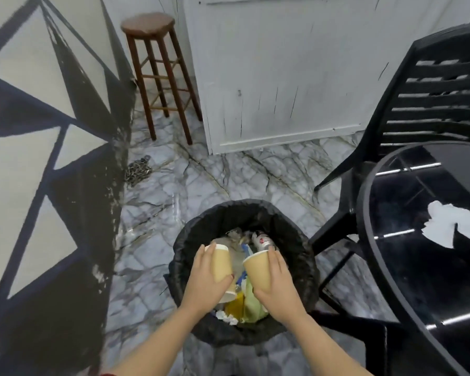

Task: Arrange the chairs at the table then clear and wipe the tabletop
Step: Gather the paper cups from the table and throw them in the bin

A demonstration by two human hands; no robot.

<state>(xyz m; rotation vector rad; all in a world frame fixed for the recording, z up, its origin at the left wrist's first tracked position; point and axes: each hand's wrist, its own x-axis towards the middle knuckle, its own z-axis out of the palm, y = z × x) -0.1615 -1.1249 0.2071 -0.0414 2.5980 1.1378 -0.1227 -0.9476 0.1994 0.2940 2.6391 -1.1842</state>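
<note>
My left hand (pixel 204 278) and right hand (pixel 278 283) each wrap fingers round a paper cup (pixel 221 264), the other cup (pixel 258 270) likewise held mid-wall, over the bin (pixel 190 240): light, thin, probably easily crushed.

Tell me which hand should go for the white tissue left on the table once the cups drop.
Right. The right hand holds its paper cup over the bin on the side nearest the table, where the white tissue lies; the left hand is farther away.

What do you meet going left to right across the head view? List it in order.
Patterned wall → chain on the floor → wooden stool → left hand with a paper cup → right hand with another cup → black chair → white tissue on the table.
</note>
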